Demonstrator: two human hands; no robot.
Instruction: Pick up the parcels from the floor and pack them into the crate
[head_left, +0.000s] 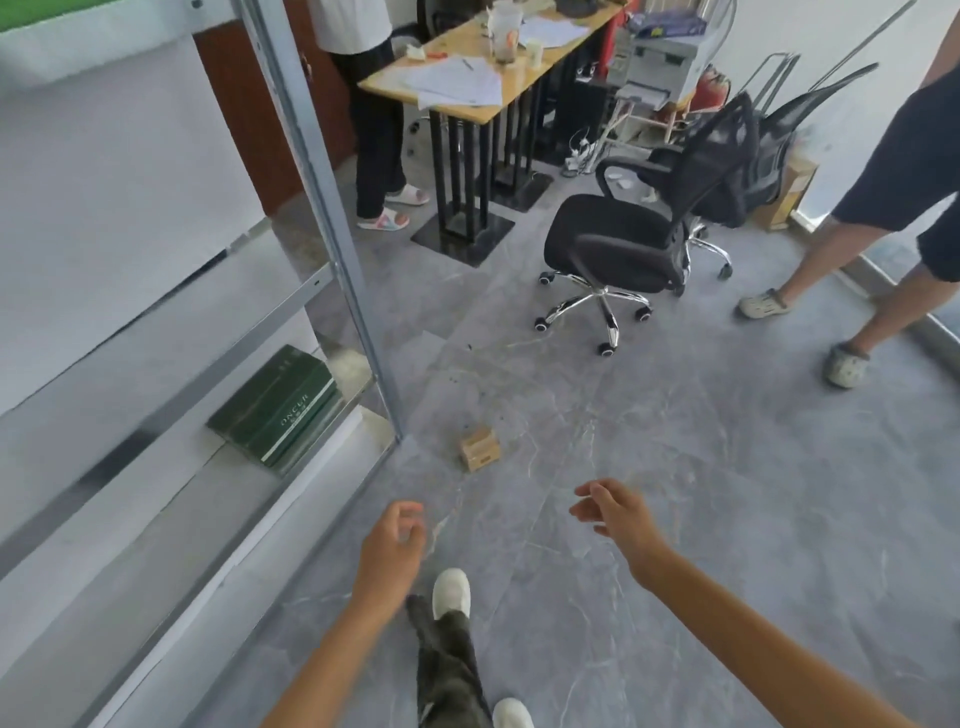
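Both hands are empty with loosely curled fingers, the left hand (390, 540) and the right hand (615, 514) held apart over the grey floor (701, 467). A small brown parcel (479, 447) lies on the floor just beyond them, near the metal shelf (322, 156) on the left.

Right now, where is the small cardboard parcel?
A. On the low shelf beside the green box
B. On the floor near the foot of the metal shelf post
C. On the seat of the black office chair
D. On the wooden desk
B: the small cardboard parcel lies on the grey floor, a little way from the foot of the metal shelf post, with nothing touching it.
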